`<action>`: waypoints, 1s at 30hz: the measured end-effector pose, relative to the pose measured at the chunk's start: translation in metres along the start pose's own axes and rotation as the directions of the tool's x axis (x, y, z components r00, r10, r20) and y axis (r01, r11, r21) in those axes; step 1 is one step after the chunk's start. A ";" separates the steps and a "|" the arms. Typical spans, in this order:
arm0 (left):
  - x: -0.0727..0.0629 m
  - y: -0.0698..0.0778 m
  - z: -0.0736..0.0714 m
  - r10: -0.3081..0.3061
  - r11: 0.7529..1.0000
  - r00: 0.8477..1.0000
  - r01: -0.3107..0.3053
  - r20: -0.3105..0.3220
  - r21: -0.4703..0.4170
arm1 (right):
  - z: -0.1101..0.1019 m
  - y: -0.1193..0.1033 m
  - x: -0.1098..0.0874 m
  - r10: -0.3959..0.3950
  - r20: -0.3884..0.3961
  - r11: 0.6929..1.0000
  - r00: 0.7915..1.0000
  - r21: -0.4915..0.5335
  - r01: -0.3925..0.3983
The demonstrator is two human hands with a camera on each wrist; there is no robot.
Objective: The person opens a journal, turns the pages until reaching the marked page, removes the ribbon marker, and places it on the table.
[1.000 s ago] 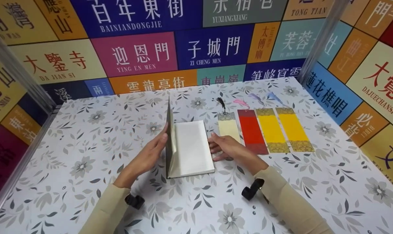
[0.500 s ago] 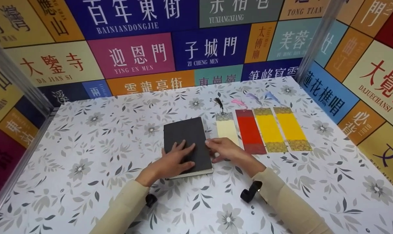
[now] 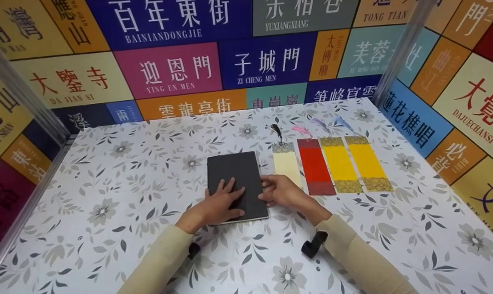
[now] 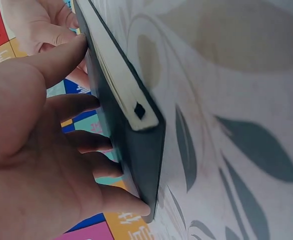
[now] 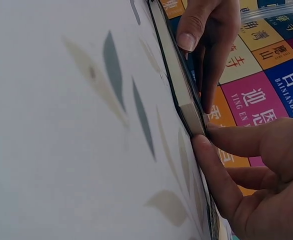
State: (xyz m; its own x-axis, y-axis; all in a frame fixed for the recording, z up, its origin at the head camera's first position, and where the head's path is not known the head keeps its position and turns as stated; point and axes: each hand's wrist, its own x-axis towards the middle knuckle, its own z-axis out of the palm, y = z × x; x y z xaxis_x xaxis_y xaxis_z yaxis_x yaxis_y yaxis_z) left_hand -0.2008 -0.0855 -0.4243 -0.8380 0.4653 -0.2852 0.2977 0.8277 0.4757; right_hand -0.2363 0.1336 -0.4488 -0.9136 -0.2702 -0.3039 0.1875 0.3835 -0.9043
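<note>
A black-covered notebook lies closed on the flowered tabletop, its pale page edges showing in the left wrist view. My left hand rests on its front cover with fingers spread and straight. At the right edge of the notebook, my right hand has thumb and fingers curled in. The right wrist view shows its thumb and a finger pinching the notebook's edge near a corner. Close by the right hand is a cream bookmark with a black tassel, its lower end partly hidden behind that hand.
Right of the cream bookmark lie a red bookmark with a pink tassel and two yellow bookmarks in a row. Panels of coloured place-name signs stand at the back and sides of the table.
The notebook's front cover, upright a second ago with white pages bare, has come down shut. My left hand moved right with it onto the cover. The right hand's fingers have curled in at the edge.
</note>
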 end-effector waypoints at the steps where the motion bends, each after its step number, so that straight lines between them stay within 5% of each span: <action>1: 0.000 0.000 0.000 -0.002 1.000 1.000 0.002 -0.002 0.002 | 0.000 0.000 0.000 -0.001 -0.004 1.000 1.000 -0.002 0.001; 19: -0.005 0.002 -0.003 -0.047 0.999 0.999 0.046 0.007 0.024 | 0.002 -0.002 -0.001 0.005 -0.024 1.000 1.000 -0.029 -0.006; 30: -0.009 -0.004 -0.012 0.008 0.998 0.996 -0.013 0.086 0.058 | 0.000 0.000 -0.002 0.006 -0.026 0.999 1.000 0.042 -0.005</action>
State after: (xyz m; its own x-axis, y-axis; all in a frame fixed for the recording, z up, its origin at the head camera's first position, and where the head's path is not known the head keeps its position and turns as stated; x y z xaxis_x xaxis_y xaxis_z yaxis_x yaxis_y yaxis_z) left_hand -0.1994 -0.0965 -0.4138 -0.7931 0.4971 -0.3519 0.3343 0.8383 0.4307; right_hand -0.2341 0.1345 -0.4483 -0.9213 -0.2452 -0.3017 0.2071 0.3473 -0.9146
